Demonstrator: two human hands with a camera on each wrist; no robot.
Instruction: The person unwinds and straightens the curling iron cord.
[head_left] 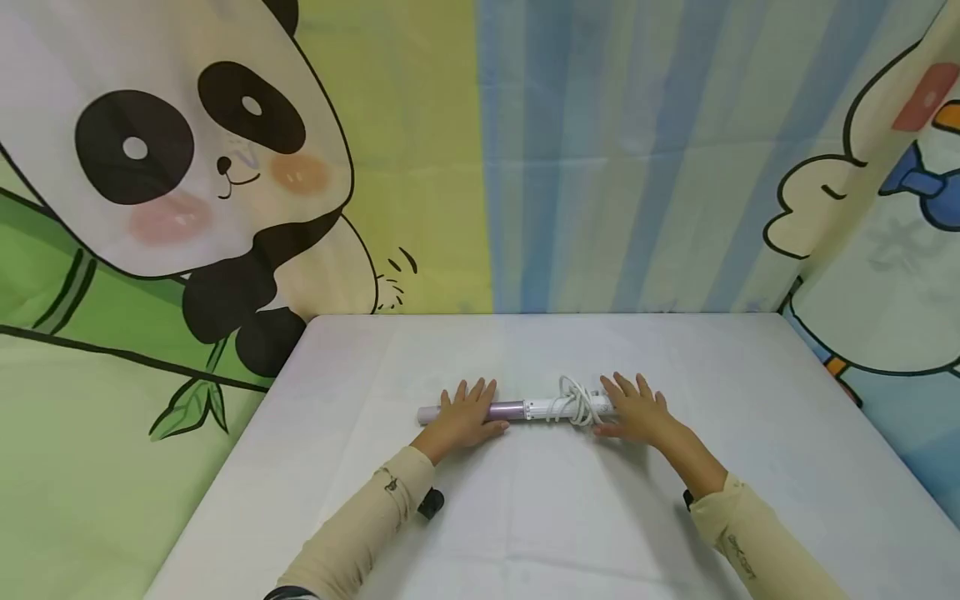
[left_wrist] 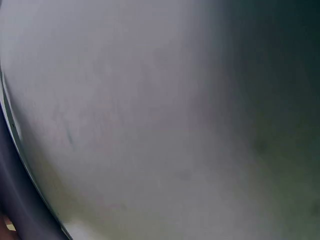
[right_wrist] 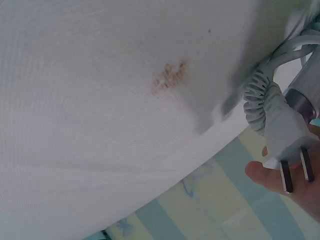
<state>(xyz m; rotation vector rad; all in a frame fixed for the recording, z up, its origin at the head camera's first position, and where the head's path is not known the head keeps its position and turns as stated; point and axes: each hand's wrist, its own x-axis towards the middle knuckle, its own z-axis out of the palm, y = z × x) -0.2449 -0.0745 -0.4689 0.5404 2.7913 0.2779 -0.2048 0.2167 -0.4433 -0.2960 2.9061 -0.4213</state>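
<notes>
A slim rod-shaped hair iron, lilac on the left and white on the right, lies crosswise on the white table. Its white power cord is wound around the white part. My left hand rests over the lilac part with fingers stretched forward. On the white end lies my right hand, fingers spread beside the coiled cord. The right wrist view shows the two-pin plug close in front of that hand. A dark violet curved edge and a bit of fingertip fill the lower left corner of the left wrist view.
The white-covered table reaches back to a printed curtain with a panda and stripes. Dark wrist devices sit at both sleeves. A brownish stain marks the white cloth in the right wrist view.
</notes>
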